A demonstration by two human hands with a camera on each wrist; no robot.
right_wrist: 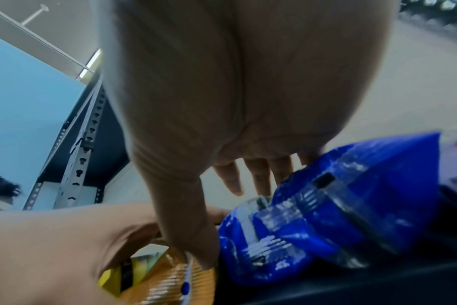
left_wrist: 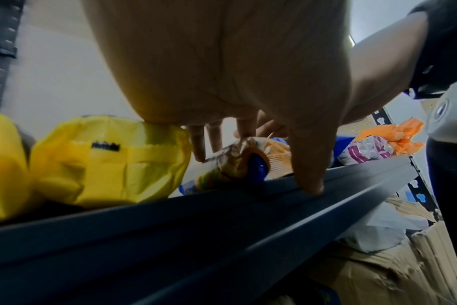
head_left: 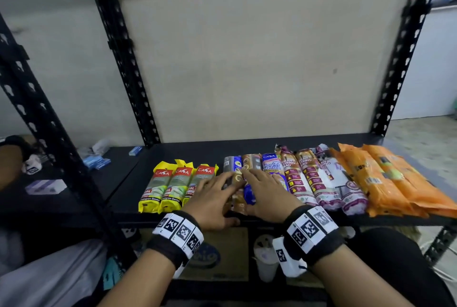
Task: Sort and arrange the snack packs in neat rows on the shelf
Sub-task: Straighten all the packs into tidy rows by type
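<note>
We see both flat, open hands, left hand and right hand, pressing brown and blue packs, labels mostly hidden beneath.

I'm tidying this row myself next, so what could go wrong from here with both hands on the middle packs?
The brown pack reaches the shelf's front edge, so a nudge from the left hand might tip it off. The right hand pressing the blue pack sideways may shove the drawstring bag packs out of line.
</note>
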